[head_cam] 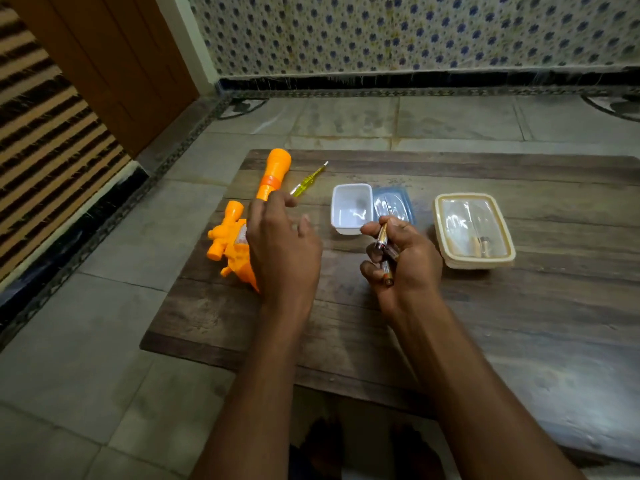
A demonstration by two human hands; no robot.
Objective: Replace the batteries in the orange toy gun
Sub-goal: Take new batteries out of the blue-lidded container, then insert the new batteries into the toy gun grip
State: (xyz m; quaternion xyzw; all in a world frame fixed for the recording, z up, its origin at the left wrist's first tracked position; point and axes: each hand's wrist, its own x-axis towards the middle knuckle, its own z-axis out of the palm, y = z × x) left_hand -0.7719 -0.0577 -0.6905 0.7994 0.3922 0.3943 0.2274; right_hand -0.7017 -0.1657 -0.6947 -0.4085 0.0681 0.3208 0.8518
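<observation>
Several batteries (382,237) clamped in right grip (408,261), orange toy gun (232,251) beneath left grip (284,247), fingers loosely apart

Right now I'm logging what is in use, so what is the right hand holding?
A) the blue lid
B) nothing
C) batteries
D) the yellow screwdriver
C: the right hand is curled round several batteries, while the yellow screwdriver and the blue lid lie untouched on the wooden table.
</observation>
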